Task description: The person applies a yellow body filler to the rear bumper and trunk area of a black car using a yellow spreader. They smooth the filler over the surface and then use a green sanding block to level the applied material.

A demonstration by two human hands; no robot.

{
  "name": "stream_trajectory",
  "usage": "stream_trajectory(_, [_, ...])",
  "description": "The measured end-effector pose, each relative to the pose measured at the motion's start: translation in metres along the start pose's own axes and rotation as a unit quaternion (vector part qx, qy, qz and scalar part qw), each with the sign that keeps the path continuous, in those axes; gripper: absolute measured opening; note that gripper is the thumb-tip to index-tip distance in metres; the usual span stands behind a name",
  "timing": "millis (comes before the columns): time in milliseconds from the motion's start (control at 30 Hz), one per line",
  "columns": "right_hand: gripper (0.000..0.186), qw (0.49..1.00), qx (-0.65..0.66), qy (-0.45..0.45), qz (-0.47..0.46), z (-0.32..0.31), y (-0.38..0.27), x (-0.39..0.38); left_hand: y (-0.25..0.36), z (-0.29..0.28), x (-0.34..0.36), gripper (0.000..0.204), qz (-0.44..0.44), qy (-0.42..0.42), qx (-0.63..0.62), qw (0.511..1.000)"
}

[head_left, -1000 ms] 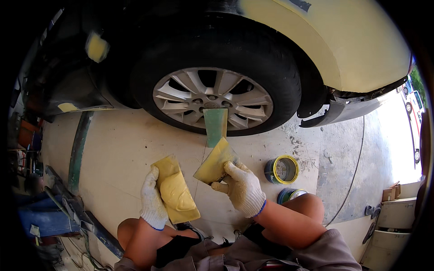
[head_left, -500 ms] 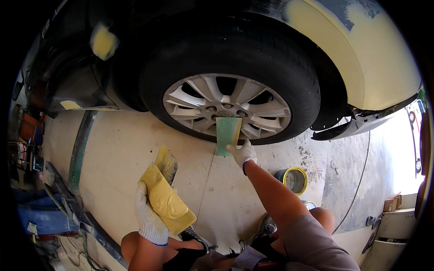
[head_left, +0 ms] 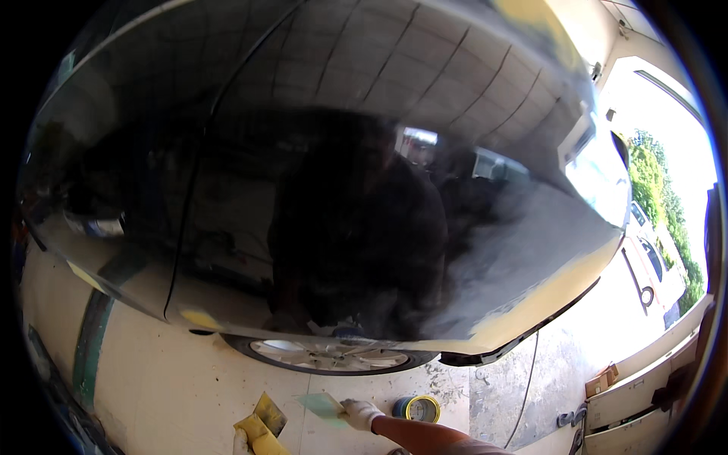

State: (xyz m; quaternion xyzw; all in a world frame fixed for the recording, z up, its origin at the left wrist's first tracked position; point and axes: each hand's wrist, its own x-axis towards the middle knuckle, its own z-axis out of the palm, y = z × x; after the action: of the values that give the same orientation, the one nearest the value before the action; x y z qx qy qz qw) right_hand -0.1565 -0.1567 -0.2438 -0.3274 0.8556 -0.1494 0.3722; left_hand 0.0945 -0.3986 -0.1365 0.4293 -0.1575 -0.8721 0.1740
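My right hand [head_left: 362,415], in a white work glove, is closed on a thin green filler spreader [head_left: 322,405]. The spreader is held out to the left, low in front of the wheel [head_left: 334,355]. At the lower edge, my left hand [head_left: 240,440] shows only in part, also gloved. It grips a mixing board [head_left: 262,438] covered in yellow body filler. A second flat plate [head_left: 270,414], smeared yellow, sticks up from behind the board. Above my hands, the glossy black car body [head_left: 356,227] fills much of the view.
Pale yellow filler [head_left: 546,292] covers the car's lower right edge, with a smaller yellow patch [head_left: 199,318] above the wheel. An open can with a yellow rim [head_left: 422,409] stands on the floor right of my right hand. White drawers [head_left: 629,417] and small cardboard boxes [head_left: 601,381] are at right.
The view has tilted up, so the car's upper panel shows and the wheel and hands sit lower in the picture. The spreader, earlier in front of the wheel rim, now appears below the tyre.
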Motion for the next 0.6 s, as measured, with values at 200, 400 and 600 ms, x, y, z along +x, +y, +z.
stream_trajectory(200, [0.061,0.916,0.289,-0.277,-0.023,-0.114,-0.072,-0.204,0.078,0.154,-0.123,0.064,-0.037,-0.031,0.009,0.999])
stream_trajectory(400, [0.044,0.944,0.274,-0.18,0.046,-0.346,-0.165,-0.403,0.228,0.308,-0.25,0.053,0.002,-0.143,0.03,0.989])
stream_trajectory(600, [0.042,0.811,0.496,0.308,0.029,-0.523,-0.198,-0.527,0.323,0.4,-0.332,0.056,0.068,-0.121,0.121,0.983])
